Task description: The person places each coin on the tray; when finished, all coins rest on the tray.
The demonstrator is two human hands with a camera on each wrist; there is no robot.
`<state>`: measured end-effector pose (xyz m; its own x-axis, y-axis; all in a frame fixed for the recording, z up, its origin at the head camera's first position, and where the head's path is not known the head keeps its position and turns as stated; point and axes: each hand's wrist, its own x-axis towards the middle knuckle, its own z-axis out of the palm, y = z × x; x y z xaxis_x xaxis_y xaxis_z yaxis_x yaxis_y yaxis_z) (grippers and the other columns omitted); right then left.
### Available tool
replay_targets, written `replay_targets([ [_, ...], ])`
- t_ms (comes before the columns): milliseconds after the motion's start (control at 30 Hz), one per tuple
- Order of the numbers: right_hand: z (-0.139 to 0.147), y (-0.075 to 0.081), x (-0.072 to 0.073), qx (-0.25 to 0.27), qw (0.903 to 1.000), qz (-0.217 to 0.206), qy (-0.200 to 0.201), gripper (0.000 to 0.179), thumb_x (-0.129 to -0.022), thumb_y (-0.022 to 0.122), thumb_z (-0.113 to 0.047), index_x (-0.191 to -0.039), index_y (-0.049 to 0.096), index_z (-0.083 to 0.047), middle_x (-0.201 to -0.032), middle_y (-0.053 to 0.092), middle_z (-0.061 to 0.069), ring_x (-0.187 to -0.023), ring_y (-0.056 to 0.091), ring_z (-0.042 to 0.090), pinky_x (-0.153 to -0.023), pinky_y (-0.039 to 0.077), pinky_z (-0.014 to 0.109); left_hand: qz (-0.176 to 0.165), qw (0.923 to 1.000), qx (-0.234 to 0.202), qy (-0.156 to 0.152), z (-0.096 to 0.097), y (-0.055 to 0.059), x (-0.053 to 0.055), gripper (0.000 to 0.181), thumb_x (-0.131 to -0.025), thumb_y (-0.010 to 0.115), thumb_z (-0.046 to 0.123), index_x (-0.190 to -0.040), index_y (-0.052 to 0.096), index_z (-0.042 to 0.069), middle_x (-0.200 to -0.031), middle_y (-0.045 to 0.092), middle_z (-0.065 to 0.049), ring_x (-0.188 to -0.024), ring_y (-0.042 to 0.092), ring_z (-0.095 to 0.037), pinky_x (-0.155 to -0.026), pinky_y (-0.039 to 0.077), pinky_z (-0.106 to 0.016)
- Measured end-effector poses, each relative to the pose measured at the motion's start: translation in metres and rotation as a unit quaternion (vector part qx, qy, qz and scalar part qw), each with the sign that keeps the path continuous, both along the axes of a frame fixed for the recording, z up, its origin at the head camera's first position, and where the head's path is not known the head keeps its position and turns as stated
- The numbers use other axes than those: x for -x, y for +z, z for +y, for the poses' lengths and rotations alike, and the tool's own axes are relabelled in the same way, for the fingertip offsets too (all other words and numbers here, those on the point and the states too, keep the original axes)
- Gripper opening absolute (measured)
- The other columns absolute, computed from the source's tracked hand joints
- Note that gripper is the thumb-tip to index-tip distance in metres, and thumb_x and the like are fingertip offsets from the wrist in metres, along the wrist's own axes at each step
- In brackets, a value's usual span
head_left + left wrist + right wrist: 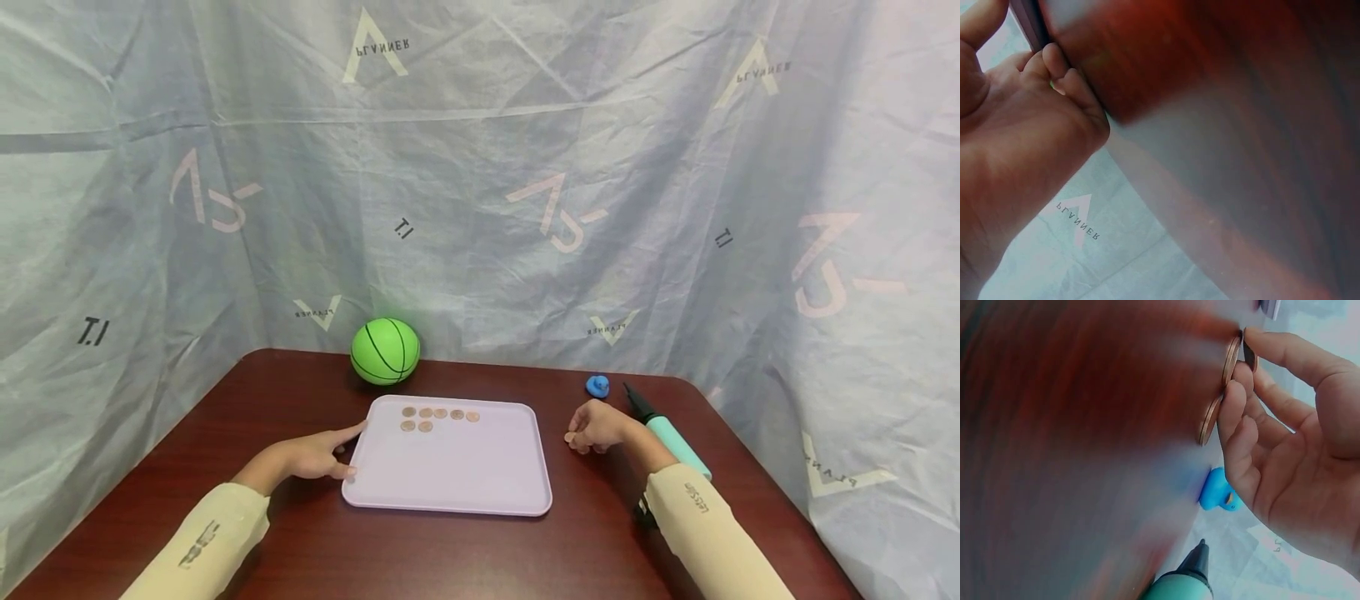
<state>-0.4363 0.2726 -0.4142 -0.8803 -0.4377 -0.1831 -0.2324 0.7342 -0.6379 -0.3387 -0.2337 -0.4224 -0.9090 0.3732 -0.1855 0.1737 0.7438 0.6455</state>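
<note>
A pale lilac tray (450,471) lies on the table, bearing copper-coloured coins (441,413): a back row of several and a shorter row of two before it. My left hand (318,456) touches the tray's left rim, thumb and index finger spread along it. To the right of the tray, my right hand (596,427) pinches a coin (1251,357) on edge between thumb and fingertip. Two more coins, an upper one (1230,359) and a lower one (1210,420), lie flat on the table under the curled fingers of that hand.
A green ball (386,352) sits behind the tray at the left. Beyond my right hand is a blue toy duck (597,386). A turquoise cylinder with a black tapered tip (678,444), like a hand pump, lies partly under the right forearm. Grey printed sheets (465,208) hang around the table.
</note>
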Motion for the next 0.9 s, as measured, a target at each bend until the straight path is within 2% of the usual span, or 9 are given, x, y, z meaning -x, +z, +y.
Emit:
replay_targets([
  [200, -0.013, 0.006, -0.003, 0.023, 0.9996, 0.001, 0.018, 0.018, -0.086, 0.078, -0.016, -0.088, 0.067, -0.002, -0.063, 0.060, 0.014, -0.048, 0.049, 0.020, -0.040, 0.038, 0.029, -0.002, 1.0000, 0.001, 0.005, 0.000, 0.002, 0.001, 0.091, -0.084, 0.078, 0.021, -0.156, 0.025, 0.004, -0.153, 0.032, -0.029, -0.137, 0.036, -0.047, -0.110, 0.028, -0.062],
  [367, -0.033, 0.014, -0.008, 0.029, 0.9989, 0.020, 0.030, 0.019, -0.086, 0.079, -0.019, -0.089, 0.068, -0.004, -0.069, 0.062, 0.004, -0.043, 0.045, 0.016, -0.044, 0.043, 0.032, -0.005, 1.0000, 0.003, 0.007, 0.000, 0.000, 0.001, 0.092, -0.084, 0.078, 0.021, -0.157, 0.025, 0.004, -0.154, 0.031, -0.029, -0.135, 0.039, -0.047, -0.109, 0.029, -0.061],
  [600, -0.069, 0.018, -0.010, 0.004, 0.9944, 0.085, 0.063, 0.016, -0.085, 0.079, -0.021, -0.085, 0.071, -0.008, -0.075, 0.068, -0.002, -0.069, 0.057, 0.010, -0.064, 0.049, 0.029, -0.001, 1.0000, -0.002, 0.004, -0.001, -0.001, 0.001, 0.091, -0.084, 0.078, 0.021, -0.156, 0.025, 0.004, -0.155, 0.030, -0.028, -0.134, 0.040, -0.047, -0.109, 0.029, -0.061],
  [900, -0.107, 0.020, -0.007, -0.034, 0.9904, 0.127, 0.042, 0.017, -0.079, 0.083, -0.020, -0.081, 0.070, -0.009, -0.076, 0.067, -0.004, -0.069, 0.058, 0.010, -0.063, 0.049, 0.027, -0.002, 1.0000, -0.004, 0.005, 0.000, 0.000, 0.000, 0.092, -0.084, 0.078, 0.020, -0.156, 0.025, 0.004, -0.154, 0.031, -0.028, -0.135, 0.039, -0.046, -0.109, 0.029, -0.061],
])
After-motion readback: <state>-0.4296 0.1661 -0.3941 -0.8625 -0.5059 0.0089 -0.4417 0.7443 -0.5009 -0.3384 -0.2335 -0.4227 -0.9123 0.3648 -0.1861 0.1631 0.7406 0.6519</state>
